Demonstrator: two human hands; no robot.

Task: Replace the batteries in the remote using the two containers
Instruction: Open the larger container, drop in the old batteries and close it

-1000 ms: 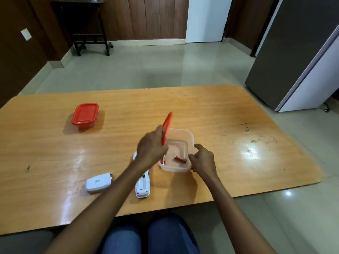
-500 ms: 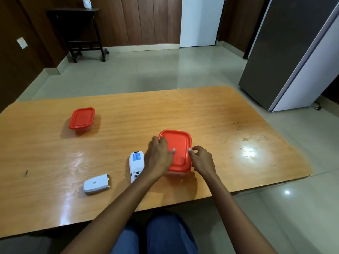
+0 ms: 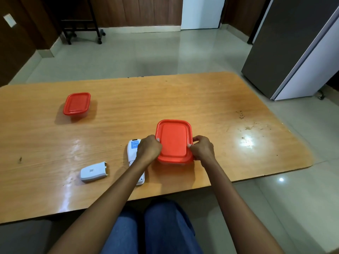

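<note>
A clear container with a red lid (image 3: 173, 140) stands near the table's front edge, its lid lying flat on top. My left hand (image 3: 149, 149) grips its left rim and my right hand (image 3: 202, 149) grips its right rim, thumbs pressing on the lid. The white remote (image 3: 133, 149) lies face down just left of it, partly under my left forearm. Its detached white battery cover (image 3: 93, 171) lies further left. A second, smaller red-lidded container (image 3: 77, 103) sits closed at the far left. Whatever is inside the containers is hidden.
The wooden table (image 3: 220, 107) has rounded corners and a few dark specks at the right. A grey fridge (image 3: 293, 52) stands to the right, a black wheeled stand (image 3: 80, 30) at the back left. My knees in blue jeans are under the front edge.
The red lid, held upright by my left hand over the open container with a battery inside, has been laid flat on it. Both hands now grip the lid's sides.
</note>
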